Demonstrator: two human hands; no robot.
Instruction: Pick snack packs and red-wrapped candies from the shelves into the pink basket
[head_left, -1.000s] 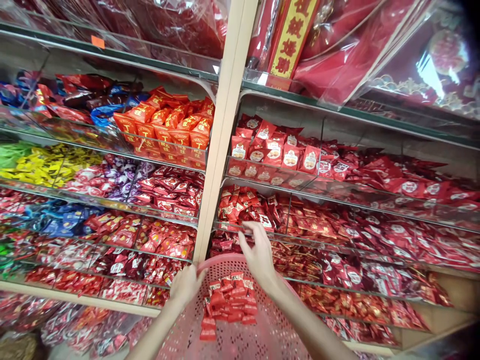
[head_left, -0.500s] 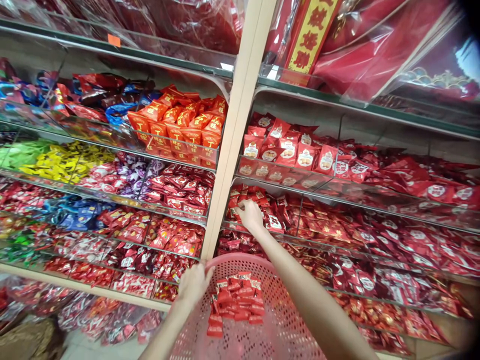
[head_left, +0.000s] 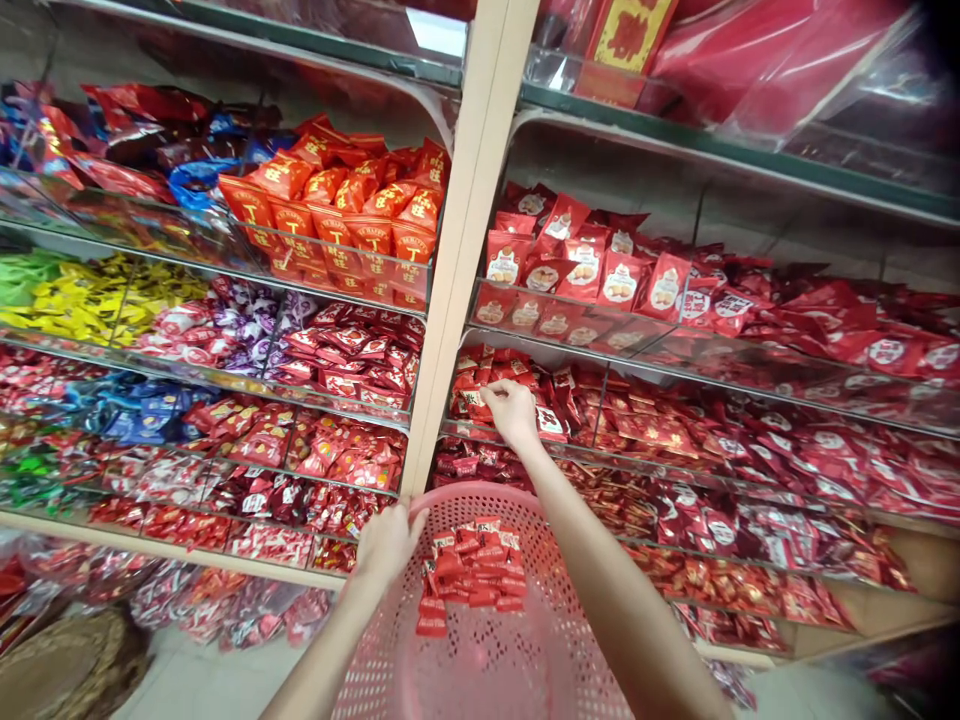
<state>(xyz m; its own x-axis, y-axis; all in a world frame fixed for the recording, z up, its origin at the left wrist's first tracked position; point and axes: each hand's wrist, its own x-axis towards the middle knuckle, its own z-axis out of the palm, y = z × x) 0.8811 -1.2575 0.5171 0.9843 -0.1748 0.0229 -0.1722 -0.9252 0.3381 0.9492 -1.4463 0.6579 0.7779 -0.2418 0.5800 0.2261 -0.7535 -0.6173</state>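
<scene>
My left hand (head_left: 386, 548) is closed over the left rim of a pink perforated plastic basket (head_left: 517, 498). Inside the basket lies a neat stack of small red candy packets (head_left: 480, 565) with black characters on pale ends. My right hand (head_left: 511, 412) reaches over the basket into a shelf compartment, its thumb and fingers pinched on a red candy packet (head_left: 471, 399) with a black character on a pale patch. More red packets (head_left: 491, 366) of a similar look lie around those fingers.
A pale wooden post (head_left: 474, 190) divides the shelves. Clear shelf fronts hold back red snack bags (head_left: 585, 265), orange-red bags (head_left: 337, 215) and yellow-wrapped sweets (head_left: 94, 300). A woven basket (head_left: 75, 665) stands on the floor at lower left, near bagged sweets (head_left: 225, 605).
The camera view has shifted, so the upper shelves sit higher in the picture. My right hand stays at the same compartment, and my left hand keeps its hold on the rim.
</scene>
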